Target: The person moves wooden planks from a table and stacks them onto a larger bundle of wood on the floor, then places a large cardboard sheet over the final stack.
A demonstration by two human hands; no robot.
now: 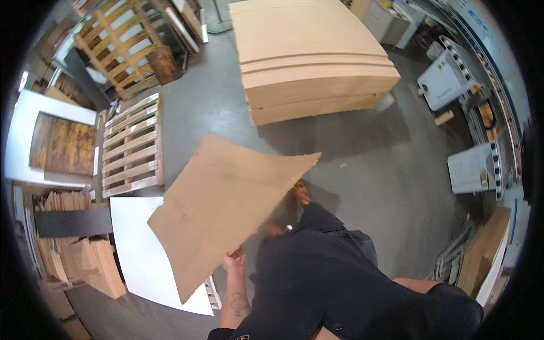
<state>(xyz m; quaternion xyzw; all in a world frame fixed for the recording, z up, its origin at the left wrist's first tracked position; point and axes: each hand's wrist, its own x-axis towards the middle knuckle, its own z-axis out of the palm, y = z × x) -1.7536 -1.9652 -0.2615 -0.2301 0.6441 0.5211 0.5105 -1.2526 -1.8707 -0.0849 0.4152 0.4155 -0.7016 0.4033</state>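
Note:
A big brown cardboard sheet (221, 192) hangs tilted in front of me, with wavy, ragged edges and a pointed far right corner. My left hand (233, 260) is closed on its near edge, fingers partly tucked behind it. The sheet overlaps a white panel (139, 243) lying low on the left. Of my right arm (416, 284) only a bit of skin below the dark sleeve shows; the hand itself is hidden. One brown shoe (301, 195) is visible just past my dark clothing, beside a blurred reddish-brown shape.
A tall stack of tan boards (323, 93) stands ahead. To the left are a wooden pallet (131, 147), a leaning pallet (119, 42) and cut board pieces (93, 266). Grey-white machine housings (447, 79) line the right, above boards leaning (484, 249) at the near right.

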